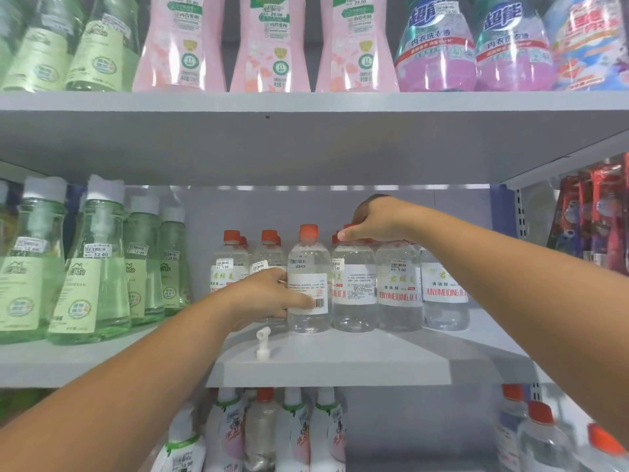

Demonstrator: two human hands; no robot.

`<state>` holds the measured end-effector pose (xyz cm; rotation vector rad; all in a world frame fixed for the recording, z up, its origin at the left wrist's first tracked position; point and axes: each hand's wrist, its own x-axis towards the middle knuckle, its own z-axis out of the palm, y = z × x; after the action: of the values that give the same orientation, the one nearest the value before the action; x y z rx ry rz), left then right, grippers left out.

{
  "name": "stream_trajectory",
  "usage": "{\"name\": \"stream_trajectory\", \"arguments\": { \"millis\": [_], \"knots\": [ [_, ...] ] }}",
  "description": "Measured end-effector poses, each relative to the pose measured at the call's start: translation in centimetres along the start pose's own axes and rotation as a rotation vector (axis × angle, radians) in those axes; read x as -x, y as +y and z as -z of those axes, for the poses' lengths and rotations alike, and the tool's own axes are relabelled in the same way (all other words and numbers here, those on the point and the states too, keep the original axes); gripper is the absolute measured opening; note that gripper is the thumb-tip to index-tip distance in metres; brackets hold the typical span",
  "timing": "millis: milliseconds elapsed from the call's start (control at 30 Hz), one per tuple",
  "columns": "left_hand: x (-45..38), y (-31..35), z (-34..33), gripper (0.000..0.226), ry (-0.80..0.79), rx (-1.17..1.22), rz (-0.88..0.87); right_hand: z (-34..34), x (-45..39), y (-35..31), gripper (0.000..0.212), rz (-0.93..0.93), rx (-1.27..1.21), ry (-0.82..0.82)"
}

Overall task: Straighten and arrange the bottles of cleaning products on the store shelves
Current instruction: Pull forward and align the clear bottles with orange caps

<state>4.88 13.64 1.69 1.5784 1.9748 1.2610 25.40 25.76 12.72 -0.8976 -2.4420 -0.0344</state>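
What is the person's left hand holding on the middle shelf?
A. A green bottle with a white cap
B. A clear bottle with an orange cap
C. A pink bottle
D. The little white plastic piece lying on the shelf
B: the left hand wraps its fingers round the side of a clear bottle with an orange cap, whose barcode label faces out.

Glossy clear plastic bottles (pixel 309 284) with matt paper labels (pixel 354 284) stand on a smooth matt grey shelf (pixel 340 366).
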Motion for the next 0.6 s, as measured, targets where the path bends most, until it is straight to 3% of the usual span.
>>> {"name": "stream_trajectory", "arguments": {
  "millis": [133,267,433,600],
  "knots": [
    [0.2,0.1,-0.2,0.054,0.022,-0.047,-0.027,0.1,-0.2,0.0,0.037,0.009,-0.025,-0.023],
    [0.1,-0.3,0.1,0.072,-0.118,-0.066,0.007,0.3,-0.2,0.1,0.04,0.005,-0.013,-0.048],
    [-0.1,-0.6,-0.1,0.085,-0.022,-0.137,0.021,-0.4,0.1,0.0,0.04,0.0,-0.009,0.011],
    [0.7,0.3,-0.7,0.06,0.085,-0.24,-0.05,-0.2,0.6,-0.2,0.035,0.051,0.009,-0.023]
  ]
}}
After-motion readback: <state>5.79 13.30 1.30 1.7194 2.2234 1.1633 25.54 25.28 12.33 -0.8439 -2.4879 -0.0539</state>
